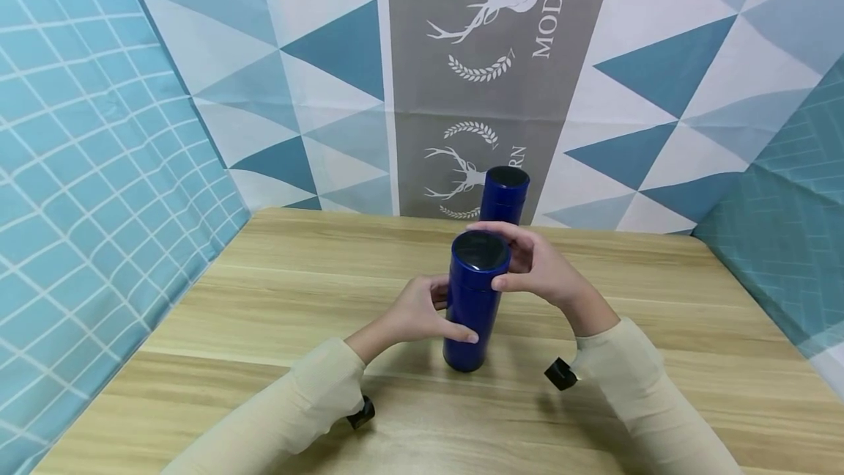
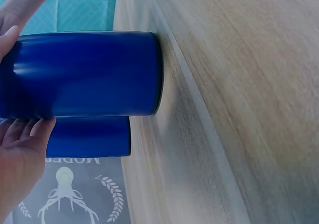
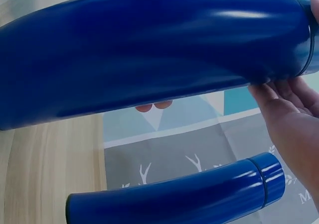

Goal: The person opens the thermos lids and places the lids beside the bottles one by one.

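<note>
At the wooden table (image 1: 264,314), a front blue bottle (image 1: 478,299) is upright, with a rear blue bottle (image 1: 505,198) at its 1 o'clock. The half-curled left hand (image 1: 418,312) grips the front one at 9 o'clock; the half-curled right hand (image 1: 542,266), at 2.

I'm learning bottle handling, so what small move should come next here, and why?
Perhaps a gentle twist of the lid by the right grip, while the left grip steadies the nearer blue bottle. The lid is on, the right grip holds the bottle at its lid end, and the left grip holds it lower down.
</note>
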A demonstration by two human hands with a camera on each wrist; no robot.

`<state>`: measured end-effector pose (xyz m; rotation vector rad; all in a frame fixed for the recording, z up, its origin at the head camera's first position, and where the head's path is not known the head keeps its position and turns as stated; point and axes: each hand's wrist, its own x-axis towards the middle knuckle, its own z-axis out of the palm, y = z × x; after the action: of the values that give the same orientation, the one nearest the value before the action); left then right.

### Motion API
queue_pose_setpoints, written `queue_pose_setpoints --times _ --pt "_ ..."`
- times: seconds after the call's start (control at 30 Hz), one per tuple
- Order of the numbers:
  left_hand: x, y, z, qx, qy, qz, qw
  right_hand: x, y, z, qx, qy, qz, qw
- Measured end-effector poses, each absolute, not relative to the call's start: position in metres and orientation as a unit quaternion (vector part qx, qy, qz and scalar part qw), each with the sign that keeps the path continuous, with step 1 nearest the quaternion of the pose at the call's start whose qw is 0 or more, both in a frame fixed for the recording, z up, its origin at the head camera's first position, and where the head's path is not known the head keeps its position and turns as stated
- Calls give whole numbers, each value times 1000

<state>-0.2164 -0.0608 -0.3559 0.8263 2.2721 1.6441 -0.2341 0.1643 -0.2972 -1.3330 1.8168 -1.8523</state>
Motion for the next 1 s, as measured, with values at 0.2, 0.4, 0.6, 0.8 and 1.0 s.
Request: queue_pose_setpoints --times 0.2,0.4,0.6,0.8,1.0 --pt "-216 -61 -355 287 771 558 105 -230 165 -294 -457 619 -629 110" --pt "-216 -61 -355 286 771 560 106 -219 160 -291 -415 657 -625 75" --pt "-215 -61 -354 283 775 556 105 -199 152 -285 -298 723 -624 8" --pt "-216 -62 -354 274 779 554 103 -180 139 -278 -255 767 -586 -51" --pt "-215 -62 -353 277 777 556 104 -174 131 -278 -233 783 -571 -77"
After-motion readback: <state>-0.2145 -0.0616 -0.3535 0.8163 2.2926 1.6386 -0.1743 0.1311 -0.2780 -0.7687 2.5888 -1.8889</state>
